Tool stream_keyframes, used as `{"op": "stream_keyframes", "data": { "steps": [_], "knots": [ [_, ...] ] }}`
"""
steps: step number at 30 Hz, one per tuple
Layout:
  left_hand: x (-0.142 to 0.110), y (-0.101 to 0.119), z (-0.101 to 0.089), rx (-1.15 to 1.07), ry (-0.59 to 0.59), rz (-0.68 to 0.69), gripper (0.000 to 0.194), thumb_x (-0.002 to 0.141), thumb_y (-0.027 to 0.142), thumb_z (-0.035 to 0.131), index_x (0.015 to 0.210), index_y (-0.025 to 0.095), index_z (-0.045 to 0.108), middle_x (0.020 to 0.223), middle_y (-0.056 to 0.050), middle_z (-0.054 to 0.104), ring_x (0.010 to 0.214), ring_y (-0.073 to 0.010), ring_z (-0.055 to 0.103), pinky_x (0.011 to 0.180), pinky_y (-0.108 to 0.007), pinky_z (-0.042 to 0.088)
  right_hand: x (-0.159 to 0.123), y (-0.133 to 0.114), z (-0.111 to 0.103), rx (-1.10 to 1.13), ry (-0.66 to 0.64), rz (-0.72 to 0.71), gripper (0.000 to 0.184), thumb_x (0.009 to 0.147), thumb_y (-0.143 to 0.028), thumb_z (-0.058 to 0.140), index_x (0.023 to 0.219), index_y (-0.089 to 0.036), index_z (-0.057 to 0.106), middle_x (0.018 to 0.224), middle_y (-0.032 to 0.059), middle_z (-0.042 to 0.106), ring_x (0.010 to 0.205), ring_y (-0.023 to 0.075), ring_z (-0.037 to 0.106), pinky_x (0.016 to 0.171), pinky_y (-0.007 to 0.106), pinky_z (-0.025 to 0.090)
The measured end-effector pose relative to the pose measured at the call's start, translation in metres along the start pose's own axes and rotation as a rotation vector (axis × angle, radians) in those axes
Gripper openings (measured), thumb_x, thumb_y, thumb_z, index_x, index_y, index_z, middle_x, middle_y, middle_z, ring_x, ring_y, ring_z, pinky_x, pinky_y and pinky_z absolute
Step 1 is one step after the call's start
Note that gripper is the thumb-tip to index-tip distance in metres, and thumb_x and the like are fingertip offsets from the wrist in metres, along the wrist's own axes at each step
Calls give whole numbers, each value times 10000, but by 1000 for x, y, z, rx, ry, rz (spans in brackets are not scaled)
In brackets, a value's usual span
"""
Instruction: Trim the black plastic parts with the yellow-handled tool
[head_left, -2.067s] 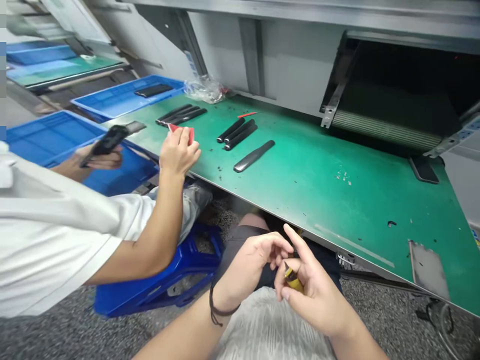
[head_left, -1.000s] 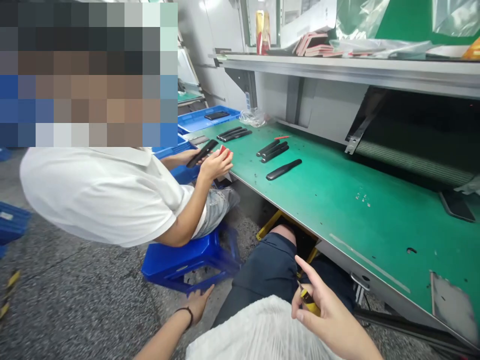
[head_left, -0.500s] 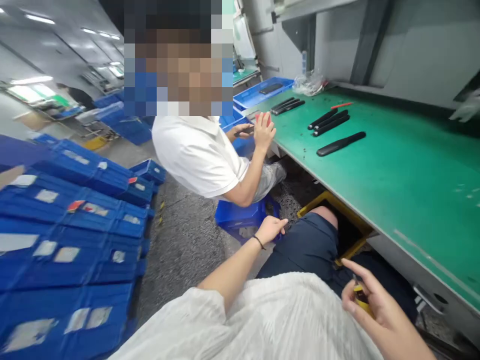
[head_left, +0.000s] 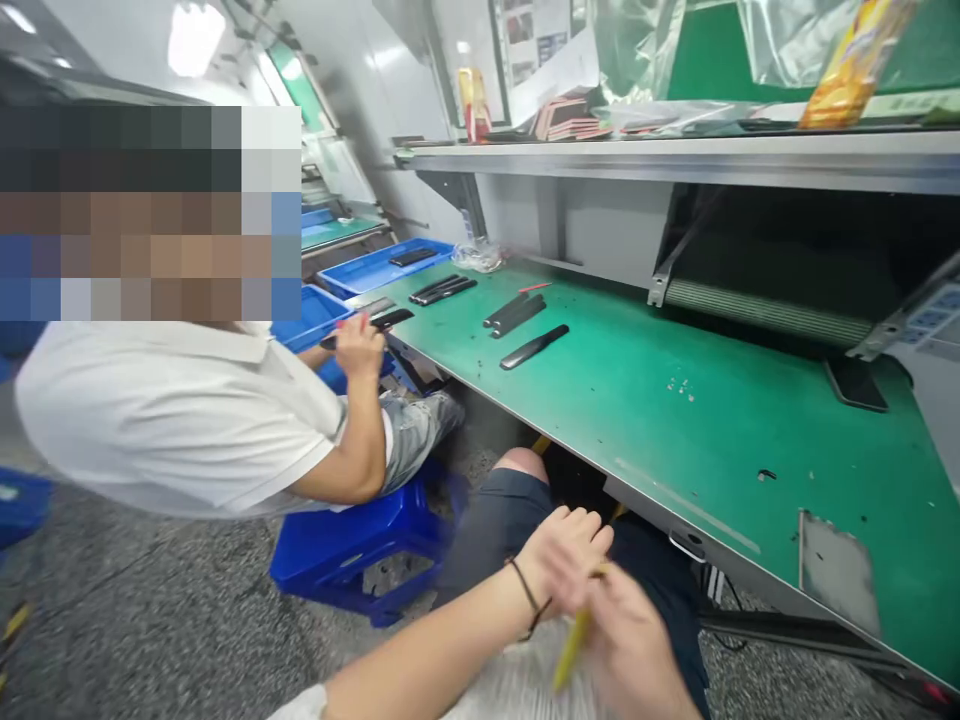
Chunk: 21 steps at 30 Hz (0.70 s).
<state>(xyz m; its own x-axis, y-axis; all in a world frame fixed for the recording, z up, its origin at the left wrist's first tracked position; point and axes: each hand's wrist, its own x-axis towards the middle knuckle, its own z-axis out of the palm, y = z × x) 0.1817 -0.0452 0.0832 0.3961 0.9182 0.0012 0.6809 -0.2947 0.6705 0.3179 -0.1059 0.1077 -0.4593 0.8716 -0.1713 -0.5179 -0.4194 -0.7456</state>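
Observation:
Over my lap, my left hand (head_left: 562, 555), with a dark band at the wrist, is curled closed; whatever its fingers may hold is hidden. Right beside it, blurred by motion, my right hand (head_left: 634, 635) is closed on a yellow-handled tool (head_left: 571, 655). The tool's handle points down toward my shirt, and its exact kind is unclear. On the green table (head_left: 622, 385) ahead lie several long black handle-shaped pieces, among them a single one (head_left: 535, 347) nearest the front edge.
At left a co-worker in a white shirt (head_left: 187, 420) sits on a blue stool (head_left: 352, 545), holding a black piece. Blue trays (head_left: 352, 275) stand at the far table end. A shelf (head_left: 675, 155) with bags hangs above. A grey plate (head_left: 836, 570) and a phone-like slab (head_left: 856, 383) lie at right.
My view has swung right toward the table. My hands, apart before, are now together over my lap, the yellow-handled tool still in my right hand.

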Motion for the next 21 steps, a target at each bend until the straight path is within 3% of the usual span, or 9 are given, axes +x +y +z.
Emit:
{"op": "stream_keyframes", "data": {
  "steps": [2, 4, 6, 8, 10, 12, 14, 18, 21],
  "knots": [
    [-9, -7, -12, 80, -51, 36, 215, 826, 210, 713, 1033, 255, 747, 1053, -164, 697, 1044, -369, 628, 942, -516, 464, -21, -27, -46, -45, 287, -226, 285, 941, -539, 725, 943, -254, 711, 1593, 103, 533, 1500, 344, 460, 1253, 633, 314],
    [-17, -18, -26, 155, -58, 59, 240, 894, 183, 630, 1114, 222, 718, 1146, -162, 685, 1093, -365, 622, 955, -530, 473, -50, -55, -89, -79, 500, -367, 200, 998, -455, 654, 930, -271, 694, 1619, 81, 504, 1541, 341, 404, 1266, 670, 274],
    [-19, -31, -38, 245, 68, 79, 303, 960, 180, 551, 1235, 203, 675, 1263, -167, 665, 1181, -352, 617, 1019, -537, 483, -77, -71, -120, -114, 626, -408, 251, 993, -457, 642, 827, -268, 647, 1553, 93, 569, 1502, 373, 450, 1233, 706, 308],
    [-12, -43, -45, 365, 278, 71, 425, 1003, 222, 519, 1424, 187, 574, 1459, -194, 587, 1378, -369, 536, 1147, -567, 436, -92, -72, -132, -176, 694, -351, 288, 967, -489, 660, 792, -261, 634, 1440, 131, 645, 1411, 409, 540, 1157, 710, 404],
    [3, -54, -46, 474, 411, 21, 599, 1023, 303, 532, 1588, 152, 402, 1639, -226, 428, 1550, -406, 361, 1241, -614, 338, -95, -61, -129, -227, 698, -262, 313, 944, -523, 676, 795, -250, 651, 1322, 162, 695, 1287, 415, 628, 1046, 656, 516],
    [23, -61, -45, 546, 394, -8, 749, 1027, 390, 553, 1656, 100, 266, 1714, -253, 300, 1610, -434, 233, 1266, -648, 282, -88, -46, -117, -246, 653, -200, 334, 947, -540, 663, 810, -235, 671, 1233, 171, 721, 1163, 384, 690, 940, 560, 585],
    [44, -62, -43, 577, 327, 24, 832, 1021, 460, 571, 1660, 44, 237, 1723, -277, 260, 1619, -441, 200, 1274, -640, 272, -76, -34, -102, -234, 588, -174, 343, 979, -532, 618, 834, -228, 681, 1180, 159, 733, 1081, 338, 717, 888, 477, 599],
    [74, -50, -42, 573, 185, 243, 916, 988, 559, 620, 1636, -1, 294, 1718, -277, 270, 1617, -417, 228, 1290, -587, 290, -57, -24, -80, -186, 499, -157, 341, 1033, -493, 541, 850, -230, 657, 1106, 118, 732, 1013, 283, 718, 878, 408, 579],
    [71, -52, -37, 544, 119, 488, 830, 1002, 491, 628, 1608, -7, 357, 1713, -261, 298, 1611, -401, 258, 1291, -559, 313, -50, -22, -76, -233, 471, -152, 340, 1039, -491, 533, 849, -230, 641, 1059, 110, 726, 965, 265, 707, 848, 383, 567]
  ]
}}
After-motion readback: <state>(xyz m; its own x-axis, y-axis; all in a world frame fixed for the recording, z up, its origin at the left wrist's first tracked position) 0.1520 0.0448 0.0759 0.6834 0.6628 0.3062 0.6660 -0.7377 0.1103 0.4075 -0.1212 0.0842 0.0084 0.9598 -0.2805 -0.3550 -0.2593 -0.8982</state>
